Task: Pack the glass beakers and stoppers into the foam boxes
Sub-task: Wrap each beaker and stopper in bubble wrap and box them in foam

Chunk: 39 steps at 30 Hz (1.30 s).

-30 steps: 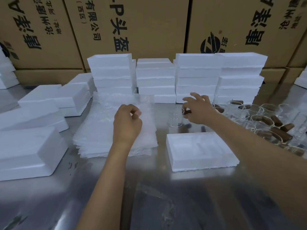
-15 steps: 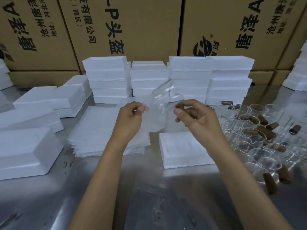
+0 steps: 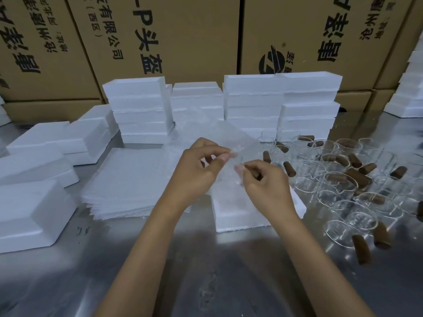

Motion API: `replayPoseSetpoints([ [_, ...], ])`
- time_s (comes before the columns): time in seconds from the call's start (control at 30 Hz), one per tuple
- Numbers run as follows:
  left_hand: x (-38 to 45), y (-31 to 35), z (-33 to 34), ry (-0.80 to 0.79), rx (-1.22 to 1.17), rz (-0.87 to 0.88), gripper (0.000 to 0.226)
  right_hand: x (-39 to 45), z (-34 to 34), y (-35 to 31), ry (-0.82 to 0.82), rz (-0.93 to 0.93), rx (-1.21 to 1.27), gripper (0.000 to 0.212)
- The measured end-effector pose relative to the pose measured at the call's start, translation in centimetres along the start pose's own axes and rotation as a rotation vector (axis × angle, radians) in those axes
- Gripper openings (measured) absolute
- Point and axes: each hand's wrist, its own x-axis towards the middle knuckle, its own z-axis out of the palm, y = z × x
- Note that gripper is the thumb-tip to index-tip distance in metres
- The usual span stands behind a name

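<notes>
We are seeing both hands raised over the steel table, pinching one clear bubble-wrap sheet between them. The sheet is running with its long axis from about 11 o'clock far to 5 o'clock near, upper end tilting away toward the foam stacks, lower end hanging over the single foam box lying flat at centre. The left hand is curling its fingers, thumb and forefinger nipping the sheet's edge; the right hand is doing the same just beside it, fingers bent, thumb tip pressing the plastic. Fingertips of the two hands are near but apart. We cannot tell if a beaker is inside the sheet. The glass beakers are standing upright in a cluster at 3 o'clock, mouths up, with brown stoppers lying among them on their sides, pointing every way. A pile of bubble-wrap sheets is lying flat at 9 o'clock of the hands. White foam box stacks are sitting at 12 o'clock, more foam boxes at 9 o'clock, cardboard cartons behind.
</notes>
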Motion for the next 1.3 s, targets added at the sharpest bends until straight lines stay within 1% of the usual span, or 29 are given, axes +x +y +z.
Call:
replayPoseSetpoints([
  [0.07,-0.3,0.5,0.3,-0.011,-0.023,0.018,0.017,0.0,-0.3,-0.2,-0.002,0.086,0.176,0.016],
  [0.13,-0.4,0.9,0.5,-0.012,-0.024,0.035,0.019,0.0,-0.7,-0.3,-0.003,0.152,0.297,0.013],
  [0.2,-0.6,1.2,0.4,-0.042,-0.029,0.029,0.023,0.0,-0.8,-0.1,0.012,0.204,0.34,0.014],
  [0.27,-0.7,1.4,0.6,-0.106,-0.105,0.0,0.028,0.1,-0.9,-0.1,0.008,0.248,0.372,0.015],
  [0.3,-0.7,1.5,0.6,-0.091,-0.148,-0.006,0.028,0.2,-0.9,-0.3,-0.002,0.265,0.434,0.016],
  [0.33,-0.7,1.5,0.5,-0.012,-0.176,0.006,0.028,0.3,-0.9,-0.6,-0.021,0.283,0.53,0.018],
  [0.37,-0.5,1.4,0.2,0.125,-0.157,0.042,0.025,0.5,-1.0,-0.7,-0.057,0.298,0.637,0.02],
  [0.43,-0.1,0.7,-0.7,0.422,0.01,0.133,0.02,0.7,-1.5,-1.0,-0.181,0.305,0.777,0.021],
  [0.47,0.0,0.2,-1.2,0.518,0.097,0.143,0.026,0.7,-1.9,-1.0,-0.25,0.299,0.811,0.019],
  [0.5,0.1,-0.3,-1.7,0.544,0.129,0.11,0.036,0.8,-2.2,-0.8,-0.309,0.286,0.831,0.021],
  [0.53,0.3,-0.7,-2.2,0.514,0.112,0.038,0.047,0.8,-2.4,-0.6,-0.358,0.276,0.849,0.025],
  [0.6,0.6,-1.1,-2.8,0.372,-0.021,-0.146,0.066,0.7,-2.6,-0.4,-0.453,0.238,0.874,0.025],
  [0.67,0.5,-1.3,-3.1,0.206,-0.151,-0.263,0.072,0.6,-2.6,-0.4,-0.524,0.199,0.876,0.017],
  [0.77,0.3,-1.6,-3.3,0.024,-0.275,-0.283,0.06,0.2,-2.4,0.0,-0.535,0.226,0.886,0.022],
  [0.87,0.4,-1.8,-3.1,-0.123,-0.424,-0.281,0.056,-0.1,-2.5,0.7,-0.475,0.364,0.931,0.026],
  [0.9,0.3,-1.7,-3.0,-0.17,-0.457,-0.282,0.057,-0.2,-2.5,0.8,-0.472,0.366,0.924,0.025],
  [0.97,0.2,-1.7,-2.8,-0.252,-0.48,-0.282,0.061,-0.6,-2.6,0.6,-0.48,0.307,0.883,0.023],
  [1.07,0.0,-1.6,-2.5,-0.312,-0.488,-0.288,0.065,-0.7,-1.9,0.0,-0.496,0.313,0.835,0.023],
  [1.1,0.0,-1.6,-2.4,-0.311,-0.483,-0.292,0.066,-0.6,-1.6,-0.1,-0.497,0.338,0.815,0.03],
  [1.13,0.0,-1.5,-2.4,-0.307,-0.475,-0.296,0.069,-0.7,-1.4,-0.4,-0.493,0.366,0.771,0.032],
  [1.2,-0.1,-1.4,-2.3,-0.301,-0.449,-0.306,0.074,-0.9,-1.2,-0.4,-0.484,0.382,0.709,0.013],
  [1.23,-0.1,-1.3,-2.2,-0.303,-0.431,-0.306,0.071,-1.1,-1.2,0.0,-0.485,0.409,0.698,0.024],
  [1.3,-0.2,-1.1,-2.1,-0.317,-0.403,-0.283,0.052,-1.8,-1.6,0.2,-0.477,0.401,0.646,0.033],
])
